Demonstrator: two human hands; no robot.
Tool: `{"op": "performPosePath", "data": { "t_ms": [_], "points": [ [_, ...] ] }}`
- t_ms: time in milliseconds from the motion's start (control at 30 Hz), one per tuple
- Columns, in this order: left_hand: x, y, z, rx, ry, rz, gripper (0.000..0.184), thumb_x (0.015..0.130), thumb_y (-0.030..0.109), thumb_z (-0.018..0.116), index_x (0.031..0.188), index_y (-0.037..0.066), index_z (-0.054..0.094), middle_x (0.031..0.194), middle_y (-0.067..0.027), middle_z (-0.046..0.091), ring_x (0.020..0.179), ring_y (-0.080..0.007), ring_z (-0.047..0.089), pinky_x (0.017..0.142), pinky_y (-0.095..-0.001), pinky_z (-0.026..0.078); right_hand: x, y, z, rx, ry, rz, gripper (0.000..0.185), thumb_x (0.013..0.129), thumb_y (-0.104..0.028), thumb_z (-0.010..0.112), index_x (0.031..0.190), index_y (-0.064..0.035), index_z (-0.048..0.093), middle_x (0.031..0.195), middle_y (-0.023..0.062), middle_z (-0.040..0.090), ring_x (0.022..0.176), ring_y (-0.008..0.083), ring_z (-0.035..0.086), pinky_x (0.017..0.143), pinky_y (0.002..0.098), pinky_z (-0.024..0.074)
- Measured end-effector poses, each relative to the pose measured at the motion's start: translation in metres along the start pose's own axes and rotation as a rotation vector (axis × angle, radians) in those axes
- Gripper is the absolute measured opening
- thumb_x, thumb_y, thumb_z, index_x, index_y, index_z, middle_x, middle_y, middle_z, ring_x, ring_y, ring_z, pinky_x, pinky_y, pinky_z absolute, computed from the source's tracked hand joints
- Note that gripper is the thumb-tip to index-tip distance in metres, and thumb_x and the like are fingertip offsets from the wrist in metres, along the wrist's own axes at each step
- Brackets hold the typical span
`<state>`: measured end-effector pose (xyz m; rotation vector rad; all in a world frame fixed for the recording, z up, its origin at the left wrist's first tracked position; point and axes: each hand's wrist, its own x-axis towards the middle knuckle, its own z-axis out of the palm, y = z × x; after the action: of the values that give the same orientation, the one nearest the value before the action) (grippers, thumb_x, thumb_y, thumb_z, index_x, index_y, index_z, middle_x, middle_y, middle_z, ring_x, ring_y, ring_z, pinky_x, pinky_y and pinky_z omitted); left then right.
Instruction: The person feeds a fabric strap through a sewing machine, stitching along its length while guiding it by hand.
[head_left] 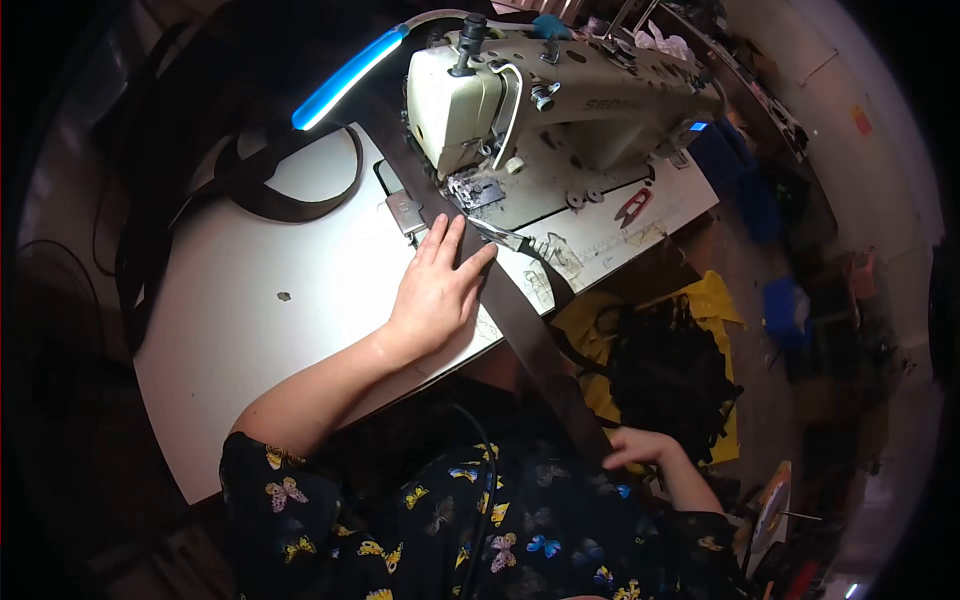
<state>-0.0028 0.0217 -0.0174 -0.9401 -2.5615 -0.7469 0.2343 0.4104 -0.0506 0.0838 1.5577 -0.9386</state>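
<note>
Left hand [432, 290] lies flat on the strip [535, 345], right hand [642, 448] pinches it lower; looks midway, part past the machine [600, 95], part left.

Colourful butterflies [544, 545] dot the black short-sleeved top [450, 540]

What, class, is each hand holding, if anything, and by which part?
The right hand appears to grip the dark strip by its lower stretch; the left hand rests flat on it.

This is a sewing workshop, shown by the sewing machine [565, 95], dark strap [534, 345] and snips [633, 207].
</note>
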Motion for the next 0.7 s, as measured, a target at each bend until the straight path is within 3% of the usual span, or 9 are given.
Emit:
{"op": "performPosePath", "data": {
  "t_ms": [33, 100, 233, 267, 400, 500, 567, 633, 700],
  "points": [
    [0.001, 0.001, 0.001, -0.018, 0.015, -0.021, 0.051, 0.088, 0.036, 0.067, 0.135, 0.019, 0.057, 0.147, -0.0286, 0.038, 0.138, -0.0478, 0.033, 0.11, -0.0519, 0.034, -0.012, 0.029, 0.006, 0.134, -0.09, 0.055, 0.028, 0.089, -0.034, 0.073, 0.09, -0.0066, 0.072, 0.081, -0.007, 0.063, 0.081, 0.0028, 0.055, 0.071, 0.0244, 0.044],
    [0.003, 0.008, -0.006, -0.035, 0.015, -0.03, 0.054, 0.087, 0.037, 0.068, 0.136, 0.018, 0.056, 0.147, -0.0288, 0.037, 0.138, -0.048, 0.032, 0.11, -0.0521, 0.034, -0.041, 0.049, 0.032, 0.191, -0.133, 0.213, 0.022, 0.092, -0.032, 0.07, 0.092, -0.0102, 0.068, 0.082, -0.0068, 0.06, 0.082, 0.0041, 0.053, 0.075, 0.0242, 0.0427],
    [0.003, 0.009, -0.009, -0.068, -0.01, -0.035, 0.06, 0.084, 0.041, 0.071, 0.135, 0.013, 0.056, 0.146, -0.0319, 0.036, 0.138, -0.0494, 0.032, 0.113, -0.0531, 0.031, -0.039, 0.06, 0.065, 0.525, 0.277, 0.045, 0.014, 0.095, -0.023, 0.065, 0.095, -0.0094, 0.064, 0.089, -0.0055, 0.06, 0.086, 0.0052, 0.052, 0.079, 0.0243, 0.0417],
    [0.003, 0.008, -0.008, -0.07, -0.006, -0.042, 0.06, 0.084, 0.041, 0.071, 0.135, 0.013, 0.056, 0.146, -0.0319, 0.036, 0.138, -0.0494, 0.032, 0.113, -0.0531, 0.031, -0.019, 0.07, 0.059, 0.413, 0.414, -0.072, 0.013, 0.095, -0.021, 0.064, 0.093, -0.009, 0.063, 0.087, -0.0052, 0.057, 0.086, 0.0051, 0.051, 0.08, 0.0243, 0.0417],
    [0.003, 0.008, -0.007, -0.057, 0.004, -0.012, 0.06, 0.085, 0.043, 0.069, 0.136, 0.013, 0.055, 0.145, -0.032, 0.038, 0.137, -0.0501, 0.032, 0.113, -0.0536, 0.03, 0.034, -0.067, 0.016, 0.514, 0.701, -0.622, 0.012, 0.098, -0.017, 0.057, 0.091, -0.0084, 0.055, 0.088, -0.005, 0.049, 0.085, 0.0046, 0.045, 0.077, 0.0226, 0.0391],
    [0.002, 0.007, -0.008, -0.055, -0.006, 0.002, 0.061, 0.085, 0.043, 0.069, 0.136, 0.013, 0.055, 0.144, -0.032, 0.038, 0.136, -0.0503, 0.033, 0.113, -0.0537, 0.031, -0.006, -0.212, 0.002, 0.459, 0.815, -0.968, 0.013, 0.099, -0.02, 0.056, 0.096, -0.0083, 0.052, 0.082, -0.0032, 0.049, 0.073, 0.0045, 0.046, 0.067, 0.02, 0.0398],
    [0.003, 0.005, -0.008, -0.052, -0.012, 0.018, 0.061, 0.085, 0.043, 0.069, 0.136, 0.013, 0.055, 0.144, -0.0321, 0.039, 0.136, -0.0505, 0.033, 0.113, -0.0538, 0.031, -0.032, -0.251, 0.003, 0.677, 0.634, -1.331, 0.023, 0.099, -0.029, 0.057, 0.099, -0.0072, 0.05, 0.078, -0.0002, 0.051, 0.063, 0.0073, 0.047, 0.057, 0.0212, 0.041],
    [0.003, 0.005, -0.008, -0.062, -0.007, 0.014, 0.063, 0.085, 0.045, 0.069, 0.137, 0.013, 0.054, 0.145, -0.0322, 0.038, 0.136, -0.0505, 0.033, 0.112, -0.0539, 0.031, -0.045, -0.259, 0.005, 0.846, 0.437, -1.578, 0.037, 0.093, -0.036, 0.068, 0.098, -0.0055, 0.048, 0.075, 0.003, 0.053, 0.059, 0.0094, 0.05, 0.052, 0.0237, 0.0429],
    [0.003, 0.007, -0.011, -0.047, -0.015, 0.014, 0.064, 0.085, 0.045, 0.069, 0.138, 0.013, 0.053, 0.145, -0.0326, 0.037, 0.137, -0.0502, 0.032, 0.113, -0.0538, 0.03, -0.068, -0.247, 0.003, 0.549, 0.341, -1.439, 0.055, 0.071, -0.034, 0.089, 0.097, -0.0039, 0.05, 0.077, 0.0024, 0.055, 0.066, 0.0084, 0.055, 0.06, 0.0221, 0.0464]
  ]
}}
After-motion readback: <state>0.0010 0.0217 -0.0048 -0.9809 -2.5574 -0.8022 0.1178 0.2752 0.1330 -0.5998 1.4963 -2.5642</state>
